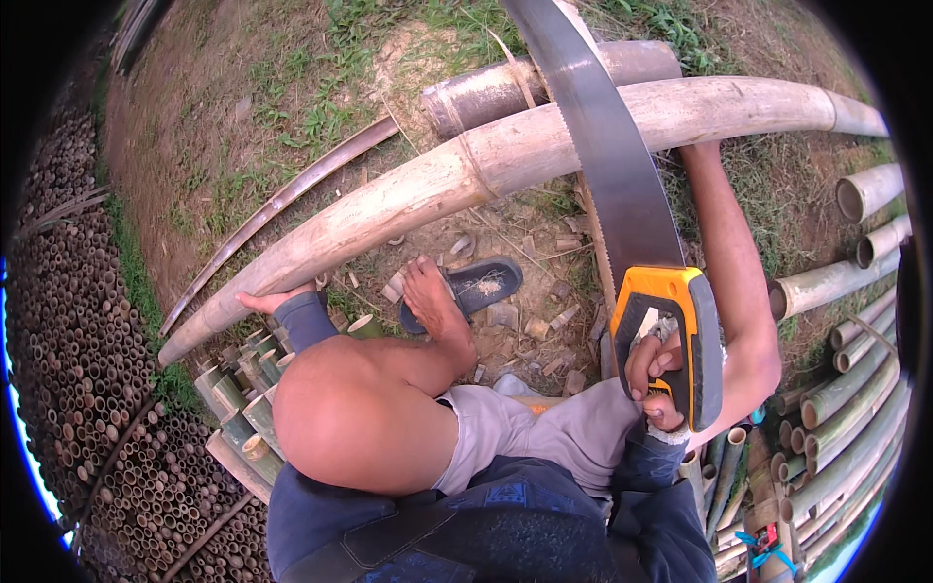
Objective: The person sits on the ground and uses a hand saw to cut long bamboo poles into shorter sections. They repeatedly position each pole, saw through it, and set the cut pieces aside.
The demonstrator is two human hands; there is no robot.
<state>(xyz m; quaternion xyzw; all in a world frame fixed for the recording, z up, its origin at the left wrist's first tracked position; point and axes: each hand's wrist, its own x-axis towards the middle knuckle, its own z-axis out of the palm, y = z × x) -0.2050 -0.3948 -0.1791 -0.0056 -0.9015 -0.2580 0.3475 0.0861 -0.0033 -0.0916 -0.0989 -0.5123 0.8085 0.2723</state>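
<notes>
A long pale bamboo pole (pixel 389 216) lies crosswise in front of me, bowed by the lens. Near its left end my left hand (pixel 276 299) grips it, some fingers hidden against the pole. My right hand (pixel 657 377) is closed round the orange and black handle of a hand saw (pixel 622 165). The saw's wide, dark blade points away from me and crosses over the pole right of its middle, toothed edge to the left. I cannot tell whether the teeth touch the pole. Behind the pole rests a shorter, thicker bamboo piece (pixel 486 97).
A thin split bamboo strip (pixel 282 204) lies beyond the pole. My bare left foot (pixel 432 296) is by a dark sandal (pixel 486 284), among bamboo offcuts (pixel 502 315). Stacked bamboo fills the left side (pixel 87 360); long poles (pixel 846 418) lie at right. My right leg (pixel 724 233) reaches under the pole.
</notes>
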